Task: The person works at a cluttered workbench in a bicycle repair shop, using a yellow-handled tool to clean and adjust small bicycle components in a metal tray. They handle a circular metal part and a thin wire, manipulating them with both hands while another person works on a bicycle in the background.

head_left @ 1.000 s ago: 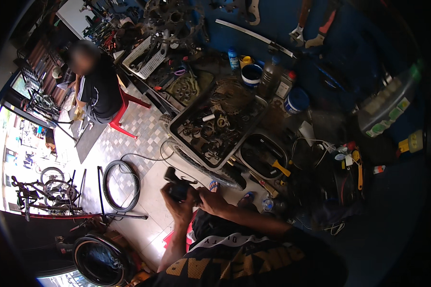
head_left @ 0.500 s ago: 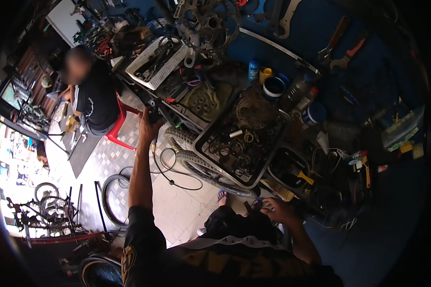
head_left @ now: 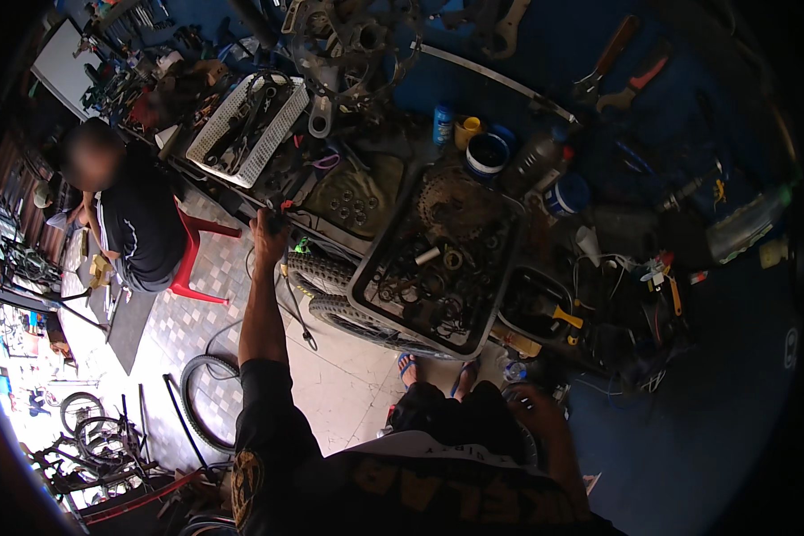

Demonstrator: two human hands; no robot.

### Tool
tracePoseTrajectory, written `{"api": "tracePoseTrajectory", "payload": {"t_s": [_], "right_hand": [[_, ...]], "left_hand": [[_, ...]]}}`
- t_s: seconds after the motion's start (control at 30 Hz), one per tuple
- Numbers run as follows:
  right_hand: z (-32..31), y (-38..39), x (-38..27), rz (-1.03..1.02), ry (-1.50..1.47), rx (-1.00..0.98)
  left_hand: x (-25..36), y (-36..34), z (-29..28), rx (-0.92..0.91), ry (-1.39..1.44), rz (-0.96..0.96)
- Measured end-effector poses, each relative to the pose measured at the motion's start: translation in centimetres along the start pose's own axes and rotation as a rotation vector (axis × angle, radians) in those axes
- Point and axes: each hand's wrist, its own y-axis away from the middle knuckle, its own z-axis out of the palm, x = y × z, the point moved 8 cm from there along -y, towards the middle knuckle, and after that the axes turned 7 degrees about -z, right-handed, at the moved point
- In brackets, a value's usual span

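My left hand (head_left: 268,237) reaches out to the bench's near edge, fingers wrapped round a dark air gun (head_left: 278,217), mostly hidden by the hand. A thin hose (head_left: 297,313) with a yellow fitting hangs below it. Just beyond that hand lies a green-brown mat (head_left: 353,201) with several small metal rings. Low by my right thigh, my right hand (head_left: 534,406) is in shade; its fingers look bent, and whether they hold anything is hidden. The black tray (head_left: 359,288) of greasy bike parts is on the bench between both hands.
A white basket (head_left: 214,168) of tools stands at the bench's back left. Bicycle wheels (head_left: 348,322) sit under the bench edge by my feet. A person (head_left: 138,214) sits on a red stool (head_left: 188,277) at left. A loose tyre (head_left: 188,393) lies on the floor.
My left hand has moved with the air gun closer against the bench edge. My right hand has drawn back toward my thigh. The whole view has shifted somewhat.
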Motion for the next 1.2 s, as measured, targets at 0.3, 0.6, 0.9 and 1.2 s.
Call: {"api": "tracePoseTrajectory", "payload": {"t_s": [0.3,0.6,0.9,1.2], "right_hand": [[-9.3,-3.4,-3.0,-0.146,0.085,0.165],[-17.7,-10.2,-0.9,-0.404,0.52,0.253],[-16.9,-15.5,4.8,-0.457,0.582,-0.143],[-20.9,-14.5,1.7,-0.657,0.522,-0.011]], "left_hand": [[-0.2,3.0,-0.8,-0.059,-0.167,-0.123],[27.6,27.1,-5.9,0.218,0.18,-0.078],[46.0,37.4,11.3,-0.384,0.206,-0.129],[47.8,37.8,22.0,-0.344,-0.342,0.243]]}}
